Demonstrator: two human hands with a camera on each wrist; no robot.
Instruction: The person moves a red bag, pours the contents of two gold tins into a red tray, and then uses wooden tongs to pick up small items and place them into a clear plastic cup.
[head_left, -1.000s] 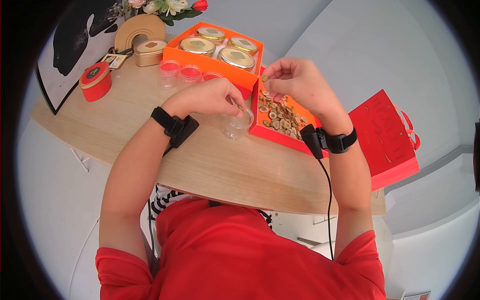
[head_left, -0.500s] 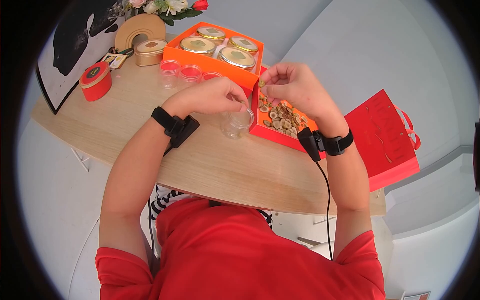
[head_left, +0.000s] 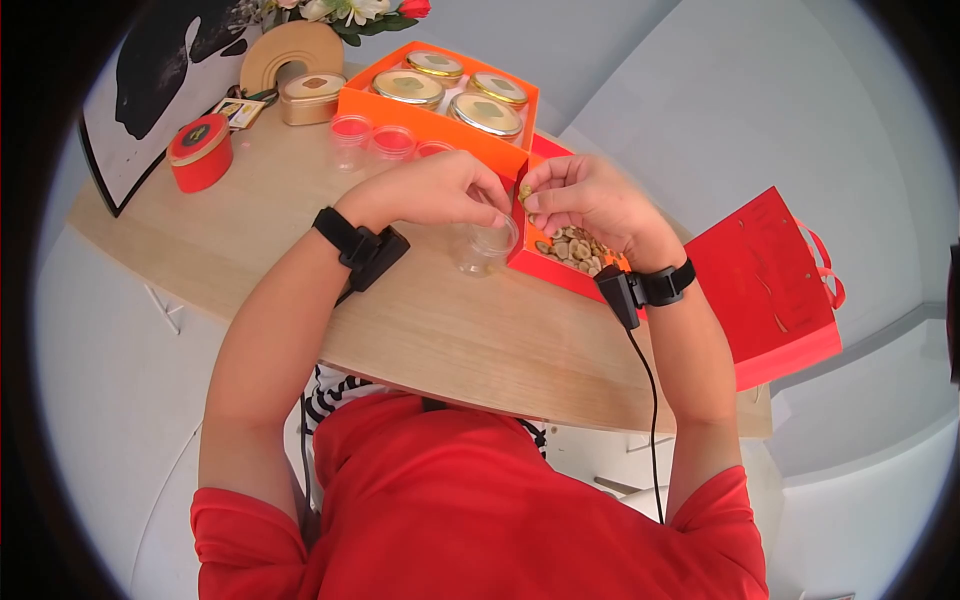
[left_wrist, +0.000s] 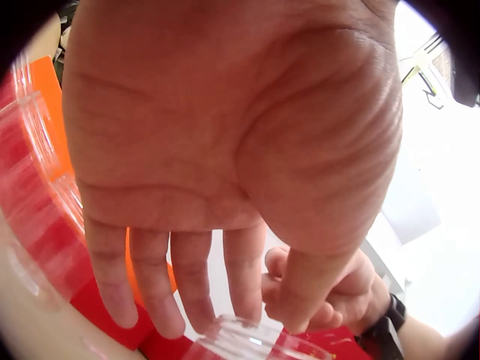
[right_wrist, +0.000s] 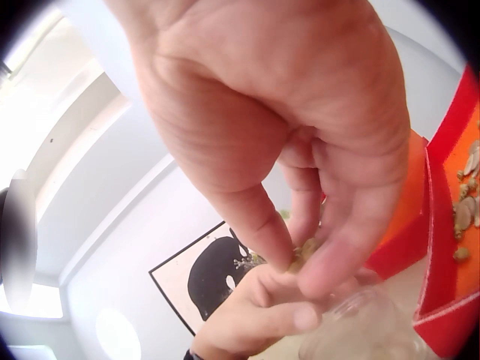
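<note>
My left hand is held palm down over a small clear plastic jar, its fingertips right at the rim. In the left wrist view the fingers hang nearly straight and apart, with the jar mouth below them. Between thumb and fingertips my right hand pinches a small yellow-green dried bud, just to the right of the jar mouth. Under that hand lies a red tray with an orange floor, holding a heap of dried slices and small buds. The right hand covers part of the heap.
Several clear jars with red showing through stand behind my left hand. An orange box of gold-lidded tins is at the back. A red round tin sits left, a red gift bag right. The table's curved edge faces me.
My right hand has come down and left, carrying the bud toward the jar. The small piece at my left fingertips a second ago no longer shows. The head view has shifted slightly.
</note>
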